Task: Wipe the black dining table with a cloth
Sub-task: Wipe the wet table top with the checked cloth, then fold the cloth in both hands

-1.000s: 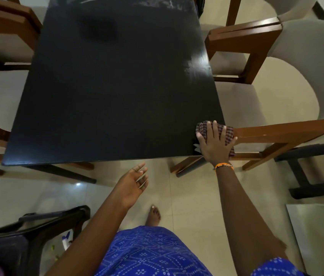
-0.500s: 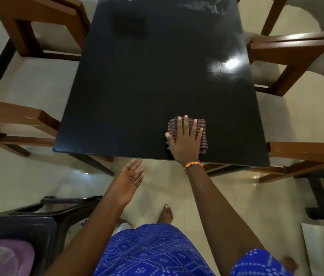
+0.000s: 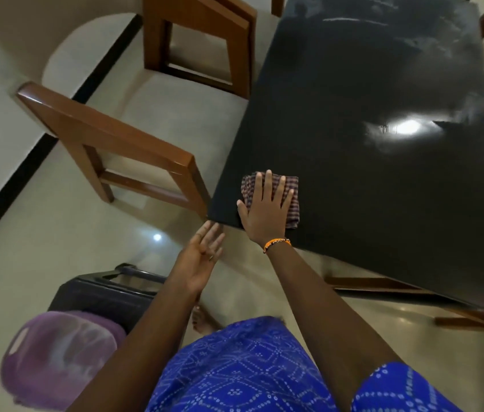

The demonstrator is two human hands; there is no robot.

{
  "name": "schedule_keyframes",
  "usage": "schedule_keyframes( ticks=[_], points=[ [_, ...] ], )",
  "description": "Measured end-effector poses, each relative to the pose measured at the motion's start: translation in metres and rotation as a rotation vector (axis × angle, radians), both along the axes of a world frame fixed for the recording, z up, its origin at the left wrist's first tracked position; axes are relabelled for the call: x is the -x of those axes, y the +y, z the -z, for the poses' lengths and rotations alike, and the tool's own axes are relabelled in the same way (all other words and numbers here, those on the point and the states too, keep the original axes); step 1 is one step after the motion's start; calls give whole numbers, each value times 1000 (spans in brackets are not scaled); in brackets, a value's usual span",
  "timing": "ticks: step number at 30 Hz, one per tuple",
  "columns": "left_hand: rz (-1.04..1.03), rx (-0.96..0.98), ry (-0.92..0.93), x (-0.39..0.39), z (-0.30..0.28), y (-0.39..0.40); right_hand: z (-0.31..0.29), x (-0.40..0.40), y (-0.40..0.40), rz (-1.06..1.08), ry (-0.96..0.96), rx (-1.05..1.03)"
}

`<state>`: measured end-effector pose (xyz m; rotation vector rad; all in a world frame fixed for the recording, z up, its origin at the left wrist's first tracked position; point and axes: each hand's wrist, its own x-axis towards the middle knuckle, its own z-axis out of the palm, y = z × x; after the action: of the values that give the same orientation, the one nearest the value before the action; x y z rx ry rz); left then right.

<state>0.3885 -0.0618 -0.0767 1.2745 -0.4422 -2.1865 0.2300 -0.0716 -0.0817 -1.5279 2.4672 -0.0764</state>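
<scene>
The cloth has slid left along the desk's near edge, now by its near-left corner. The right hand presses it flat, fingers spread. The left hand hovers just off the corner, fingers straight, holding nothing.

A person seen from above, wearing a bright blue garment printed with small white dotted diamond and flower patterns. Both arms are bare. The right hand has an orange beaded thread bracelet at the wrist. The left hand wears no band. One bare foot shows below
</scene>
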Motion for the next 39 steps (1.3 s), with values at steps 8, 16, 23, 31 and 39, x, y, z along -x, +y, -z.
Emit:
schedule_keyframes(
  ticks=[8, 16, 23, 31, 39],
  points=[
    [-50, -83, -32, -34, 6, -21, 0, -40, -44, -109, 27, -44],
    [-29, -132, -50, -39, -4, -63, 0, -46, -74, -333, 19, -29],
    [-7, -166, -87, -29, -20, -114, -11, -69, -105, -316, -410, 77],
    [-58, -19, -90, -38, -31, -140, -12, -93, -121, -144, -691, 99],
    [-249, 150, -35, -74, -51, -160, -62, -129, -145, -436, -976, 95]
  ],
)
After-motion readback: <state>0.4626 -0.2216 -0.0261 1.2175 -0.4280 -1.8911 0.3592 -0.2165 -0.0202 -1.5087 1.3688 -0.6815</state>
